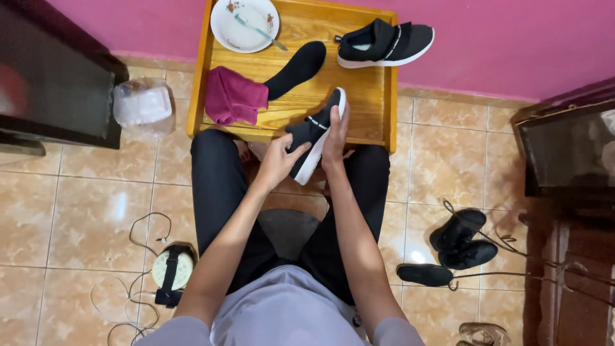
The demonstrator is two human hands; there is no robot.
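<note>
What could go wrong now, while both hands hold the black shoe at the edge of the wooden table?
1. The black shoe hangs partly past the table edge; if the left hand or right hand loosens, it may drop.
2. An elbow could perhaps push the magenta cloth or the insole.

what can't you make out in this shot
Head view only:
- Inside of the held shoe: hidden by the left hand and right hand.
- Plastic bag contents: the film is too cloudy.
- Sandals: cut off by the bottom edge.
- Tool on the plate: too small to tell.
- Dark cabinet at right: cut off by the edge.
</note>
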